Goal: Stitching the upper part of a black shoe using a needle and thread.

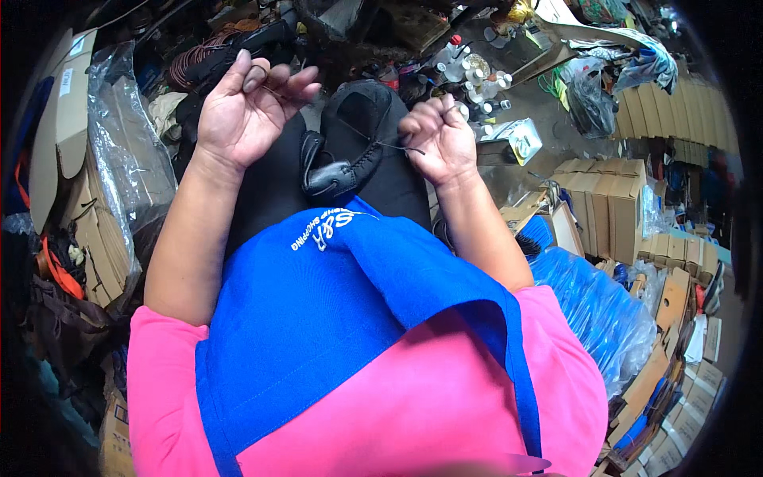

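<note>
On my lap, the black, leathery shoe (330,176) looks light, supple: grab its rim (372,161); left hand (241,118), right hand (445,145) curled, holding what, I can't tell.

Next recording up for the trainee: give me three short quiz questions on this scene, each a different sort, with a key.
1. What colour is the shoe over the person's lap?
2. True or false: the left hand is raised with its palm showing.
3. The bottles stand beyond which hand?
A) the left
B) the right

Key:
1. Black.
2. True.
3. B, the right hand.
</note>
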